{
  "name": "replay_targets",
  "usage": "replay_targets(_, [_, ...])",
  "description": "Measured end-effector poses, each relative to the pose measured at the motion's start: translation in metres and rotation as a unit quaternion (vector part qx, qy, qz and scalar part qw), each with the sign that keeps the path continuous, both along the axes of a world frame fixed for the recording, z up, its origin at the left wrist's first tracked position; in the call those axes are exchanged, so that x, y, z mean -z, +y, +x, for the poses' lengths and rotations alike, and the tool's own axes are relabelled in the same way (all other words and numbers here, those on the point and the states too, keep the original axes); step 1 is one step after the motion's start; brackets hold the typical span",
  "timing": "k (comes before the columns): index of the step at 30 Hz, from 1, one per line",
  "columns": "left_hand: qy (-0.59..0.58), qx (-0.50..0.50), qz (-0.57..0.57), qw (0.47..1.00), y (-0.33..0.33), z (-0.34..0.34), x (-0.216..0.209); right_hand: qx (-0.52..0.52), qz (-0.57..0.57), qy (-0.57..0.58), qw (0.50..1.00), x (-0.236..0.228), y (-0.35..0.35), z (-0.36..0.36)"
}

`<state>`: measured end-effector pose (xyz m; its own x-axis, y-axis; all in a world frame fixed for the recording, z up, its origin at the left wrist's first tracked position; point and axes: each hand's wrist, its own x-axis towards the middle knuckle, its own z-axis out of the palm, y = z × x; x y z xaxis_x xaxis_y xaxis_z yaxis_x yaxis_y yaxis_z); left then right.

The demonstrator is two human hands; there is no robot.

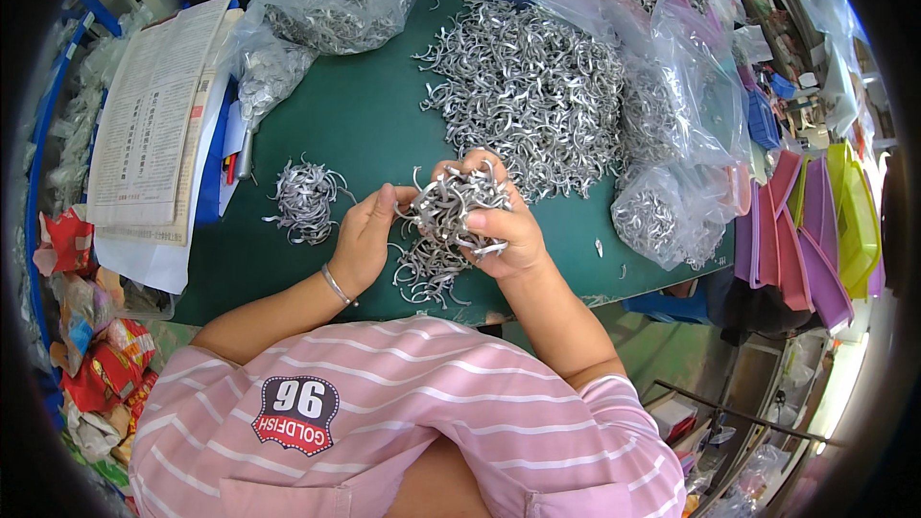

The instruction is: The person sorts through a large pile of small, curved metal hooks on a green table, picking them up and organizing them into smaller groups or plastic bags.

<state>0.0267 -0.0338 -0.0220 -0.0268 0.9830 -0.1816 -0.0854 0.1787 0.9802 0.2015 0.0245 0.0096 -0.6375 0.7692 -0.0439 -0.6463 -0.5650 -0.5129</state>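
Between right-hand fingers, curved silvery pieces, perhaps metal, tangle.

Bright, diffuse light falls over the green tabletop, its tone fairly even as you look from 11 o'clock to the centre. At 1 o'clock, the heap of silvery strips breaks into small white highlights with dark gaps between; at 2 o'clock, the clear plastic bag carries pale streaks of glare. Your left hand and right hand, near the centre, are crisply outlined and softly shaded. Note the washed-out white band at 4 o'clock. Toward the rim, detail softens, the blue rack at 9 o'clock bows outward, and a black surround closes all four corners.
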Motion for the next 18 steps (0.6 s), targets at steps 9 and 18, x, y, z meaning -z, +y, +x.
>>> replay_targets(9, [-0.066, 0.008, 0.039, 0.997, 0.004, 0.001, 0.01, 0.052, -0.02, -0.009, 0.998, -0.024, 0.016, 0.013])
replay_targets(18, [-0.047, 0.028, 0.024, 0.998, 0.004, -0.002, 0.013, 0.342, 0.101, -0.057, 0.932, -0.138, 0.111, 0.143])
